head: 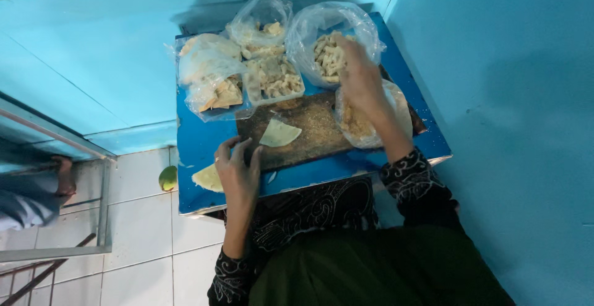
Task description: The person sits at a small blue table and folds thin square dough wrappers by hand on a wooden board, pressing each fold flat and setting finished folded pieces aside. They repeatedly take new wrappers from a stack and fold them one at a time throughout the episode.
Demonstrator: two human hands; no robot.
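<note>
Right hand (pixel 357 74) reached far-right into the open clear bag of pale strips (pixel 331 55), fingers curled, grip hidden — left hand (pixel 238 170) lay flat, empty, just near-left of the dough wrapper (pixel 279 133) on the bench (pixel 198 139).

Four clear plastic bags (pixel 330 40) of food sit on one blue worktop (pixel 198 139), beside one plastic tub (pixel 274 80) of pale pieces. One dark board (pixel 309 134) carries one dough wrapper (pixel 279 133); a second wrapper (pixel 208 178) lies off it. One green fruit (pixel 167 178) lies on the floor.
</note>
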